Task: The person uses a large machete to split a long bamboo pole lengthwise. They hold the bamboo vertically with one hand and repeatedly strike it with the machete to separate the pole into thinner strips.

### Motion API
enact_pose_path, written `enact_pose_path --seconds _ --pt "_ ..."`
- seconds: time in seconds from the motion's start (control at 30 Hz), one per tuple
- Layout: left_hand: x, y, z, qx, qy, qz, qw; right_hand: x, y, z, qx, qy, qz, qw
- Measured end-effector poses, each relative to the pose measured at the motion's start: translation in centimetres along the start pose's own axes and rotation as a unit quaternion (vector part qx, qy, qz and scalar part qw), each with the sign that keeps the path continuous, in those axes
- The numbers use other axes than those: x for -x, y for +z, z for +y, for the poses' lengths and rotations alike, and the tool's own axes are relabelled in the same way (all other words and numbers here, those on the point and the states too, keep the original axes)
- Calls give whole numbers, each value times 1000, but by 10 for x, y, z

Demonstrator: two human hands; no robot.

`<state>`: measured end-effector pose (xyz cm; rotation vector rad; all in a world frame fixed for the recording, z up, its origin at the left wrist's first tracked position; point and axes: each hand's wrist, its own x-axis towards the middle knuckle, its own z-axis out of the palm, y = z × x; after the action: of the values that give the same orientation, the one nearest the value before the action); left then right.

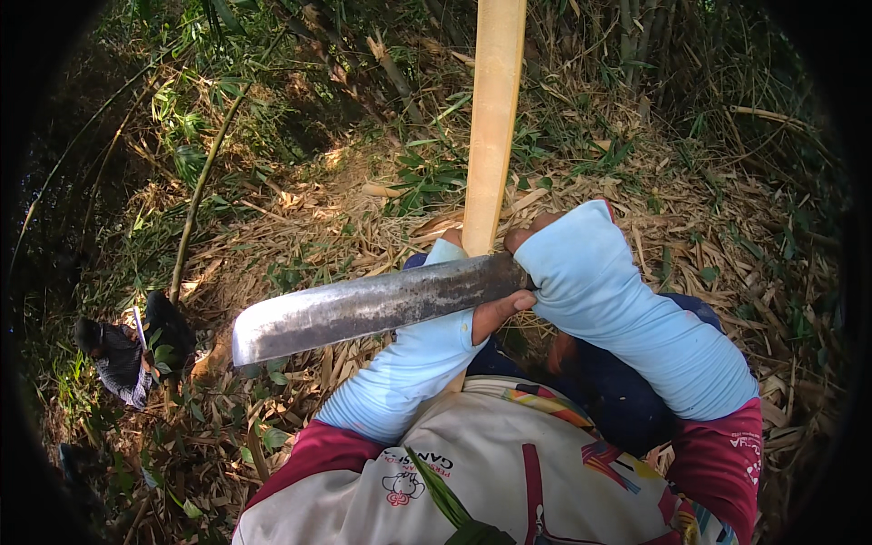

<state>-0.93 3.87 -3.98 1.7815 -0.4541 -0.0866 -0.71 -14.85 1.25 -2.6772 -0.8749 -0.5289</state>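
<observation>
A long pale strip of split bamboo (490, 118) stands away from me, running from the top edge down behind the blade. A wide-bladed machete (363, 313) lies crosswise over it, its squared tip to the left and its steel dark and stained. My right hand (524, 236), partly covered by a light blue sleeve, is closed at the machete's handle end; the handle itself is hidden. My left hand (496, 314) is wrapped about the strip under the blade. Its thumb shows below the blade, and its other fingers are mostly hidden.
Dry leaves and shavings (636, 200) cover the ground around me. At the far left another person (127, 359) sits low, with a pale, long thing near their hands. A thin bamboo stem (202, 182) leans there. Bamboo stalks (636, 45) and brush stand behind.
</observation>
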Motion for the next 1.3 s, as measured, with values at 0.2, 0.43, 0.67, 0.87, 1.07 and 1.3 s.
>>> enact_pose_path --seconds 0.2,0.43,0.67,0.87,1.07,1.3 --pt "1 -1 6 45 -29 -7 999 0 3 5 12 -23 -25 999" --pt "3 -7 -7 -6 -11 -30 999 1 0 1 -47 -11 -61 997" --pt "0 2 1 6 -18 -6 1000 1 -1 -1 -4 5 -67 998" --pt "1 2 4 -54 -11 9 998 0 1 4 16 -13 -36 999" --pt "2 9 13 59 -11 28 998 1 0 5 17 -8 -24 1000" --pt "-2 7 5 96 -12 10 995 1 -3 3 37 7 -3 999"
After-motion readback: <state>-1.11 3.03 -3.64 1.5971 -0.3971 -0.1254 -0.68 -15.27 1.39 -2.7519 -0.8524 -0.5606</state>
